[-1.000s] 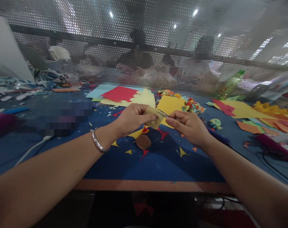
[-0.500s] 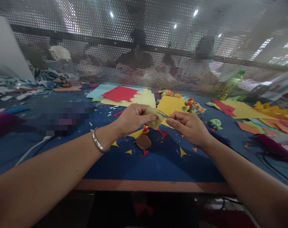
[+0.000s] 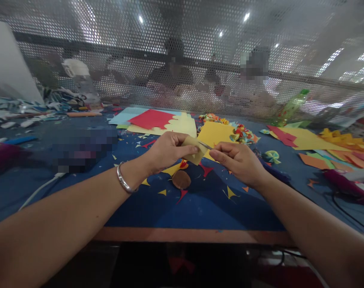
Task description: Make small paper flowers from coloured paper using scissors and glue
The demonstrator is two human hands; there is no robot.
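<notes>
We see two hands at work over a blue tabletop [image 3: 194, 216], w/ a brown disc [image 3: 181, 180] lying on it as our reference pt. Just above & slightly behind the disc, our L hand [image 3: 167, 151] pinches a pale yellow paper pc [image 3: 196, 157] btwn thumb & fingers, a silver bracelet [image 3: 123, 178] on the wrist. To the disc's R, our R hand [image 3: 239, 160] is curled around small scissors [image 3: 205, 146], the handles hidden by the fingers; the blades meet the paper's R edge, though we can't tell how far they stand apart.

Around the disc we count yellow & red scraps, incl. a pointed yellow scrap [image 3: 231, 193] to its R and a red scrap [image 3: 206, 170] nr it, behind R. Behind the disc & a bit R lies a bright yellow sheet [image 3: 216, 132]; behind L, a red sheet [image 3: 153, 119] overlaps a cream sheet [image 3: 186, 126] and a light-blue sheet [image 3: 120, 116]. A multicolored paper cluster [image 3: 243, 134] sits behind R of the disc. Well behind it, we spot a white-lidded bottle [image 3: 89, 90] far L, a green-capped bottle [image 3: 291, 108] far R, and a perforated panel [image 3: 200, 24] w/ blurred ppl visible through it.
</notes>
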